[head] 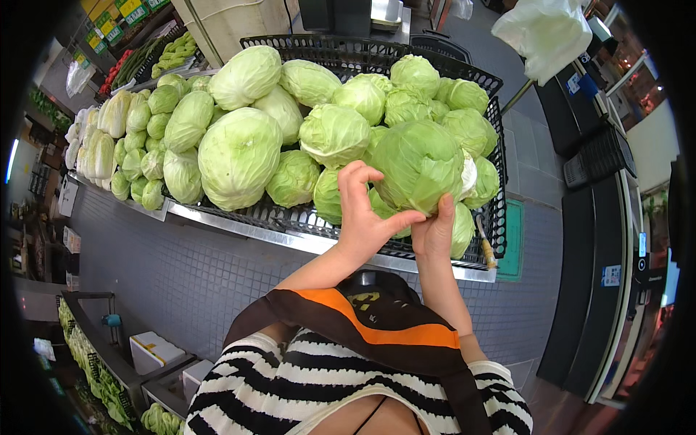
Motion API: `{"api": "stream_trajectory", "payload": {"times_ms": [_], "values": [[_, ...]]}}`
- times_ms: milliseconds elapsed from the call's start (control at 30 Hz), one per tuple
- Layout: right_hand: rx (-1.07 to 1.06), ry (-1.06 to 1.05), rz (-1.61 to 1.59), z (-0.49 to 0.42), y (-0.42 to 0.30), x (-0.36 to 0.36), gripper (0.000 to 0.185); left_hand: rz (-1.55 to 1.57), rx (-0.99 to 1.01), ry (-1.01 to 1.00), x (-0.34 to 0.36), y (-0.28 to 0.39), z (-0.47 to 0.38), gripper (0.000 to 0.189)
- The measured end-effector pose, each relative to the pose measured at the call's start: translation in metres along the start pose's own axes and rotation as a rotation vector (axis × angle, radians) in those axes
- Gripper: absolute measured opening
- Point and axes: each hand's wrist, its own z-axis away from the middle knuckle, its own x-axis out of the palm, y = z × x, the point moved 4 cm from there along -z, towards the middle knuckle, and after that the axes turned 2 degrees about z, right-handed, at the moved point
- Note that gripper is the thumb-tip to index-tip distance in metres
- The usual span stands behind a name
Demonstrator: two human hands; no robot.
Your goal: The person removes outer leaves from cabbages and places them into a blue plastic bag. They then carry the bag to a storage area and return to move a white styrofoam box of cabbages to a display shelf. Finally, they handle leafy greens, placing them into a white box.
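A round green cabbage (418, 163) is lifted above the near right part of the display, held between both hands. My left hand (361, 204) cups its left and lower side, thumb stretched along the bottom. From below and the right, my right hand (435, 228) supports it with the thumb up; its other fingers are partly hidden. Beneath and around it, more round cabbages (334, 135) fill a black plastic crate (499, 163). Larger pale cabbages (239, 157) lie to the left. A wooden-handled tool (486, 247), seemingly a knife, rests at the crate's front right corner.
Napa cabbages (99, 155) and small pointed cabbages (152, 163) continue left along the stand's metal edge (261, 231). A plastic bag roll (544, 35) hangs at the upper right. Black checkout counters (587, 283) stand right. White boxes (156, 350) are at lower left.
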Motion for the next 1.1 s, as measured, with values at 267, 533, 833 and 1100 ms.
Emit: {"api": "stream_trajectory", "payload": {"times_ms": [267, 533, 833, 1100], "values": [[-0.103, -0.001, 0.076, 0.008, -0.013, 0.005, 0.089, 0.188, -0.09, -0.106, -0.002, -0.014, -0.006, 0.044], [-0.111, 0.007, 0.133, 0.01, -0.016, -0.009, 0.088, 0.413, -0.179, -0.007, -0.009, -0.013, 0.004, 0.015], [0.254, -0.034, -0.004, 0.021, -0.004, -0.028, 0.073, 1.12, -0.803, 0.154, -0.011, -0.06, 0.009, 0.007], [0.516, -0.122, -0.297, 0.038, 0.004, -0.023, 0.077, 0.806, -0.642, 0.191, -0.081, -0.086, -0.033, 0.014]]}}
